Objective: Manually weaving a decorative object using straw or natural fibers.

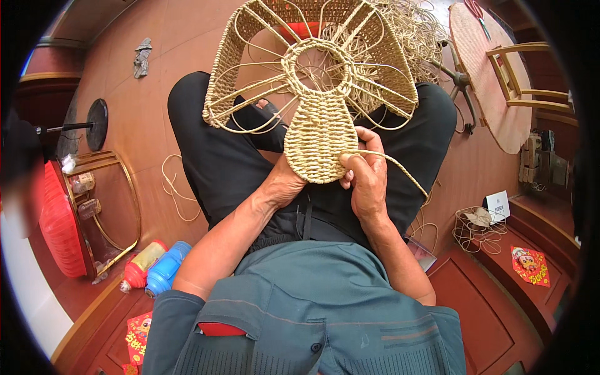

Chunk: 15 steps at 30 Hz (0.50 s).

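A straw-coloured woven basket rests tilted over my knees, with spoke-like cords running to a ring in its middle. From that ring a rounded, tightly woven flap comes down toward me. My left hand lies under the flap's left edge, its fingers mostly hidden behind the weave. At the lower right edge my right hand pinches a strand of twisted cord against the flap, thumb on top. The cord's loose length trails off to the right over my thigh.
A big heap of loose cord lies on the floor beyond the basket. Right are a round board with scissors and a small wooden frame. Left are a red stool and a blue bottle.
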Each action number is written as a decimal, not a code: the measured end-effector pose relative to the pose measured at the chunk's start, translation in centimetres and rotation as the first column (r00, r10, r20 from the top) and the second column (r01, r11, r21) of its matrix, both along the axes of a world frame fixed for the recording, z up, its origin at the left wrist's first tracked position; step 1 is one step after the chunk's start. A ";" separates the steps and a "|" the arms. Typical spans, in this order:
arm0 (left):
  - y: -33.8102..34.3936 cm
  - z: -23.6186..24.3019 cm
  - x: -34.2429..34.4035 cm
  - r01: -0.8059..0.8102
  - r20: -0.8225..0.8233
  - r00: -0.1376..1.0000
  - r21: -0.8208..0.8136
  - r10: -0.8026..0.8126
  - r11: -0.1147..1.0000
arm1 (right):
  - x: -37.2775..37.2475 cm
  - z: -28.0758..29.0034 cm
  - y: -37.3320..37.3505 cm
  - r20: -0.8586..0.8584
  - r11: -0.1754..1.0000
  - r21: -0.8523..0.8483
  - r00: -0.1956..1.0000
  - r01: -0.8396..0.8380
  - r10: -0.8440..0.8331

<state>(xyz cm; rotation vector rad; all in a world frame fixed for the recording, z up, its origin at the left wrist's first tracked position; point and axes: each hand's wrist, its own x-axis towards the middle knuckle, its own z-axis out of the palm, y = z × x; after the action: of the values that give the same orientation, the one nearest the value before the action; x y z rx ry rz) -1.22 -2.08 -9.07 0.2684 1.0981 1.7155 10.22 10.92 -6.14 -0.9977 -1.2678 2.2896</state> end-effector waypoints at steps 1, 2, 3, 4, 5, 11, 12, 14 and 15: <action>0.1 -0.1 -0.1 0.026 0.063 0.998 0.066 -0.030 0.997 | 0.0 -0.1 0.0 0.000 1.000 -0.016 1.000 0.008 -0.008; 0.3 -0.2 -0.2 0.047 0.123 0.990 0.133 -0.063 0.990 | 0.0 0.0 0.0 -0.001 1.000 -0.015 1.000 0.003 -0.003; 0.3 -0.5 0.2 0.005 0.075 0.997 0.101 -0.012 0.995 | 0.0 0.2 0.0 0.001 0.999 -0.035 1.000 0.005 -0.005; 0.4 -0.8 0.3 -0.001 0.075 0.997 0.101 -0.007 0.995 | 0.0 0.5 -0.1 0.004 0.998 -0.055 1.000 0.006 -0.006; 0.4 -1.1 0.3 -0.006 0.115 0.993 0.100 -0.005 0.995 | 0.0 0.6 -0.1 0.005 0.998 -0.055 1.000 0.000 0.000; 0.3 -1.4 0.6 0.009 0.101 0.995 0.063 -0.015 0.998 | 0.0 0.6 -0.2 0.018 0.999 -0.048 1.000 -0.015 0.015; 0.3 -1.3 0.5 0.042 0.061 0.997 0.045 -0.045 0.998 | 0.2 0.3 -0.3 0.000 0.998 -0.069 1.000 0.012 -0.012; 0.1 -1.4 0.7 0.035 0.034 0.999 0.033 -0.036 0.999 | 0.2 0.0 -0.4 -0.018 0.995 -0.094 0.999 0.033 -0.035; -0.1 -1.5 0.7 0.067 0.109 0.991 0.059 -0.073 0.996 | 0.2 0.0 -0.4 -0.006 0.996 -0.074 0.999 0.046 -0.047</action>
<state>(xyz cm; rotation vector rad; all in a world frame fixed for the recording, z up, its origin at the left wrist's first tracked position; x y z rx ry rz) -0.55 -2.17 -10.55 0.2398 0.9505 1.6795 10.47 10.52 -6.19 -1.0310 -1.1519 2.3177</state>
